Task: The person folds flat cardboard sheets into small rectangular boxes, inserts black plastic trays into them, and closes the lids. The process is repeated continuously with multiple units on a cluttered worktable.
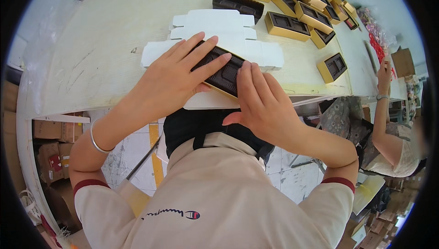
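A small gold box with a black plastic insert tray in it lies slanted near the table's front edge. My left hand spans its left part, fingers spread over the top and thumb at the near side. At the box's right end, my right hand presses its bent fingers, held together, onto the insert; its thumb sticks out apart. Beneath and beyond the box lies a flat, unfolded white carton blank. Part of the box is hidden under my hands.
Several gold boxes with black inserts are heaped at the back right, and one gold box stands apart. Loose black trays lie behind the blank. At right sits another person, with red material nearby. Cardboard cartons fill the shelf below left.
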A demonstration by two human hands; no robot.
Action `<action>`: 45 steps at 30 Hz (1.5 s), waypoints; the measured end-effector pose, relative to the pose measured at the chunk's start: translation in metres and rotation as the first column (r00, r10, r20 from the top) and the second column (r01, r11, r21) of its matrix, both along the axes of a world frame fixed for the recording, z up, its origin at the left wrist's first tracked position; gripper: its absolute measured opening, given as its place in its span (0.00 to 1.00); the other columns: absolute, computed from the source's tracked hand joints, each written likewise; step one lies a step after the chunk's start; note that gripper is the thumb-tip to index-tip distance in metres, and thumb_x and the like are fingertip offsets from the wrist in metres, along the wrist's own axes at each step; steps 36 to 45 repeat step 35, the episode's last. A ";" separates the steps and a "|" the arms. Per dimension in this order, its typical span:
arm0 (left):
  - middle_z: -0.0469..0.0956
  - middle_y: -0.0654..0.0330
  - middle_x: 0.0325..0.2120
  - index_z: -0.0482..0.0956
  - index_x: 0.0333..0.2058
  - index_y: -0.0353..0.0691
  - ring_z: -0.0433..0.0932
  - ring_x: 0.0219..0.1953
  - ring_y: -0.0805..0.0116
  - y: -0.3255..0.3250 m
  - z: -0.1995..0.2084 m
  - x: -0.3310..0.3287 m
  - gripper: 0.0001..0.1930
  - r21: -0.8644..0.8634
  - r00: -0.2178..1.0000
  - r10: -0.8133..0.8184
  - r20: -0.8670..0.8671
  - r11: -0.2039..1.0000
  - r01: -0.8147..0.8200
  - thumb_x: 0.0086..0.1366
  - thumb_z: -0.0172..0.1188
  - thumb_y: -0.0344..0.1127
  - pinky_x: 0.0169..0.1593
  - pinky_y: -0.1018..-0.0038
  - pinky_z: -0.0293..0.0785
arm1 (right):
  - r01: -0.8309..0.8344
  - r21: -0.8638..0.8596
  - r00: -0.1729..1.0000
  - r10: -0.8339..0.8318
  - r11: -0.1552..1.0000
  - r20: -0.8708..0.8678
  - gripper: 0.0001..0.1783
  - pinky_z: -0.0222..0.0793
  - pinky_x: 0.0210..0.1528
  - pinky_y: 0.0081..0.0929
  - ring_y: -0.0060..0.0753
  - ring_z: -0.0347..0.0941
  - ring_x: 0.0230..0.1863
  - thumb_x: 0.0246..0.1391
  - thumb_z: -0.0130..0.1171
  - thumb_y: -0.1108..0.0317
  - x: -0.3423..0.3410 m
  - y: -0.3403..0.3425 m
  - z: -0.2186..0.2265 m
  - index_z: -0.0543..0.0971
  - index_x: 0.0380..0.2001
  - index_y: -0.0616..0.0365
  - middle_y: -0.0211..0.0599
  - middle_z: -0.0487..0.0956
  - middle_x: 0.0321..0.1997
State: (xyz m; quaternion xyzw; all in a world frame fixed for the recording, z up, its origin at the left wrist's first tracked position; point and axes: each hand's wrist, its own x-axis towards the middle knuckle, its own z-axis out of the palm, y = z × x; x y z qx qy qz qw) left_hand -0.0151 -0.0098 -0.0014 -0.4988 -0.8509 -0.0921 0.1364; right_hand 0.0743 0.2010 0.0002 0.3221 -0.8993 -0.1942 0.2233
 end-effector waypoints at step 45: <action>0.70 0.53 0.52 0.76 0.40 0.41 0.66 0.55 0.52 -0.033 0.026 0.007 0.23 0.052 0.879 0.034 0.476 0.996 -0.067 0.46 0.71 0.41 0.59 0.62 0.60 | -0.036 -0.433 0.899 0.219 0.901 0.380 0.31 0.53 0.67 0.44 0.49 0.65 0.61 0.45 0.66 0.44 -0.049 0.043 0.016 0.77 0.48 0.52 0.51 0.73 0.55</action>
